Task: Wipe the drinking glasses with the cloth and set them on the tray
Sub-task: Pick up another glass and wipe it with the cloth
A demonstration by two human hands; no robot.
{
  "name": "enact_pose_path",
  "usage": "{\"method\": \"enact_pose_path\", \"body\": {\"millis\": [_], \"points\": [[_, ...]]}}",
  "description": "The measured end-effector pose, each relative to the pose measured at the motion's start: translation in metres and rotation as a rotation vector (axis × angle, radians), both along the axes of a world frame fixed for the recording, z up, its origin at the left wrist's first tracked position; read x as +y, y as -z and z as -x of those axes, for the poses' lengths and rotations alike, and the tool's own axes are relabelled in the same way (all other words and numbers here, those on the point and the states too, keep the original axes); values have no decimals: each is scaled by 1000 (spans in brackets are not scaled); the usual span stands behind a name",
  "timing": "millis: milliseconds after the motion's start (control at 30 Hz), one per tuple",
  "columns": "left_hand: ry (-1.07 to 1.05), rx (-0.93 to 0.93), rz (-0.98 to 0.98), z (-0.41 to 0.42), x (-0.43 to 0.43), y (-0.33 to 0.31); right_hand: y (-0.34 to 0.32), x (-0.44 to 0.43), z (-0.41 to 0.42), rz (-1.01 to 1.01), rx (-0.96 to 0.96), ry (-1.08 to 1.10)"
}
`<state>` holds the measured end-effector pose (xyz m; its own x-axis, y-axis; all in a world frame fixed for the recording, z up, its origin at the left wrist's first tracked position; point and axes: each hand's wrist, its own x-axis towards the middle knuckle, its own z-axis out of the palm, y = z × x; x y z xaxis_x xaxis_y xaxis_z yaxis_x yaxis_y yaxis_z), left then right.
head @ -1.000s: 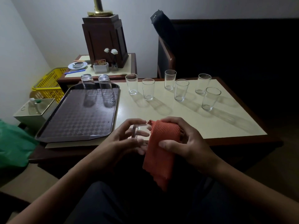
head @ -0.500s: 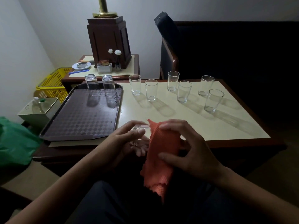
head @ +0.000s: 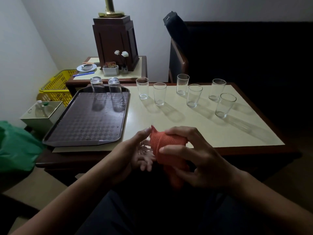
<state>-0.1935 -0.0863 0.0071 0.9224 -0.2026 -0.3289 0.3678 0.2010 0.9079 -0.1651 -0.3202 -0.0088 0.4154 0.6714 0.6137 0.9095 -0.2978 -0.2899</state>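
Observation:
A clear drinking glass (head: 144, 149) lies sideways in my left hand (head: 135, 153), whose fingers curl round its base end. An orange cloth (head: 166, 143) is wrapped over the glass's other end, and my right hand (head: 194, 155) grips the cloth there. Both hands hover over my lap at the table's near edge. The dark tray (head: 88, 122) lies on the table's left part with two glasses upside down (head: 98, 88) at its far edge. Several upright glasses (head: 160, 96) stand on the cream tabletop (head: 194, 126) behind.
A side table (head: 135, 73) behind the tray carries a dark wooden lamp base (head: 116, 43), a saucer and a small flower vase. A yellow basket (head: 57, 89), a pale bin (head: 42, 114) and a green bag (head: 15, 146) sit at left. A dark chair (head: 179, 55) stands behind the table.
My right hand has turned the cloth round the glass, bunching it over the glass's end. My left hand has rolled palm-up under the glass. The view has shifted slightly.

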Motion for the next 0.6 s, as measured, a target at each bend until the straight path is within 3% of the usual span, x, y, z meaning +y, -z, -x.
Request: {"method": "enact_pose_path", "body": {"millis": [67,200,233,300,400,500,600], "points": [[66,-10,45,2,0,-1,3,0,-2,-17,-14,12],[-8,-111,60,2,0,-3,5,3,7,-319,616,19],[-38,-90,64,0,0,-1,4,8,9,-326,650,16],[-70,18,90,-4,2,5,5,11,8,-247,392,89],[12,137,246,-5,7,12,13,9,3,-113,-57,33],[40,102,342,-4,9,12,18,5,0,-142,-183,-7],[-158,114,330,-9,16,13,16,-2,3,-163,-137,-55]]}}
